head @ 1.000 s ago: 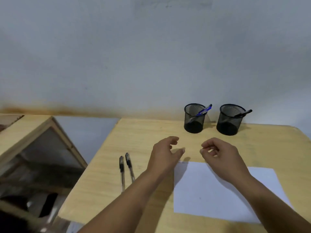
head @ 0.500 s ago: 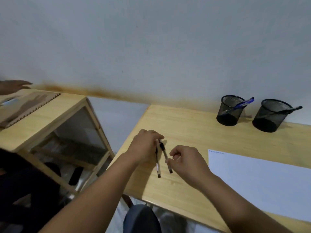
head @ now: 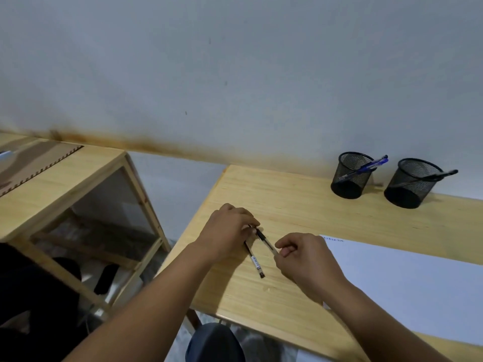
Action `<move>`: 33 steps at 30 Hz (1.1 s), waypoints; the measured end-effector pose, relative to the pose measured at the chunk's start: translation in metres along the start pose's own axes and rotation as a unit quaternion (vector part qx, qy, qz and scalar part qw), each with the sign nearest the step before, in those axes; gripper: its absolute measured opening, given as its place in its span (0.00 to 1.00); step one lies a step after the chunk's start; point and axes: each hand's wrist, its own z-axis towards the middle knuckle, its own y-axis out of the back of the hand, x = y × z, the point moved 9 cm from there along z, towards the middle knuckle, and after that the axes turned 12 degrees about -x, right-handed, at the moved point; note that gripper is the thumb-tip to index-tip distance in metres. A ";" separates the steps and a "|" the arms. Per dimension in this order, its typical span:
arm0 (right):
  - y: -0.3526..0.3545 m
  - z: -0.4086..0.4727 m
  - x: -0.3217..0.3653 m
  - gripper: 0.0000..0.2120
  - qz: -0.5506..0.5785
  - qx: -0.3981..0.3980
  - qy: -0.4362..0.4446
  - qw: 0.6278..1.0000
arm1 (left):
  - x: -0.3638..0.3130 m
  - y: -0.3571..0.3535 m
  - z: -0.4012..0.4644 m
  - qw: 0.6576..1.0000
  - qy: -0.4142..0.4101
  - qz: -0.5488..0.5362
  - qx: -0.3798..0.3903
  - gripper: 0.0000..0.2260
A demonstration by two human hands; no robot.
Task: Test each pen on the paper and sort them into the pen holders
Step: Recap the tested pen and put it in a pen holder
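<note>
Here I see my left hand (head: pixel 226 232) curled over the caps of two pens on the desk (head: pixel 292 205), its fingers (head: pixel 249 222) pinching the right pen (head: pixel 265 240). My right hand (head: pixel 304 259) pinches that pen's other end. The left pen (head: pixel 255 262) lies flat just beside. The paper (head: pixel 407 286) sits to the right; two mesh holders (head: pixel 351 175) stand near the wall, each with one pen.

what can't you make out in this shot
Head view only:
- Upper ends of both pens: covered by the left hand.
- Right hand grip on the second pen: its fingers hide it.
- Writing on the paper corner: too small.
- Paper's right side: cut off by the frame edge.
</note>
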 end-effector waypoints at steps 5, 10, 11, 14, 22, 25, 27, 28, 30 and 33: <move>0.044 -0.014 -0.010 0.07 0.060 0.017 -0.008 0.998 | -0.032 0.002 0.000 0.996 -0.069 -0.038 -0.037 0.10; 0.082 -0.024 -0.034 0.09 0.029 0.023 -0.007 0.999 | -0.074 0.009 -0.007 0.980 -0.119 -0.107 -0.114 0.08; 0.089 -0.025 -0.038 0.09 -0.001 0.014 0.005 1.000 | -0.082 0.009 -0.008 0.976 -0.128 -0.122 -0.124 0.09; 0.103 -0.027 -0.037 0.08 -0.083 0.004 0.070 0.994 | -0.107 0.005 -0.012 0.971 -0.150 -0.136 -0.132 0.12; 0.116 -0.025 -0.028 0.05 -0.067 -0.033 0.121 0.990 | -0.148 -0.002 -0.015 0.965 -0.143 -0.175 -0.133 0.12; 0.117 -0.027 -0.034 0.05 -0.036 -0.039 0.107 0.993 | -0.155 -0.001 -0.017 0.961 -0.143 -0.189 -0.140 0.11; 0.116 -0.027 -0.037 0.06 -0.018 -0.045 0.098 0.994 | -0.155 -0.001 -0.016 0.960 -0.127 -0.203 -0.142 0.12; 0.116 -0.027 -0.038 0.06 -0.016 -0.052 0.091 0.994 | -0.154 -0.001 -0.016 0.959 -0.115 -0.215 -0.142 0.12; 0.115 -0.027 -0.043 0.06 -0.037 -0.073 0.078 0.994 | -0.152 -0.001 -0.016 0.957 -0.100 -0.235 -0.136 0.12; 0.113 -0.029 -0.050 0.06 -0.050 -0.079 0.062 0.994 | -0.152 -0.005 -0.017 0.960 -0.107 -0.231 -0.114 0.12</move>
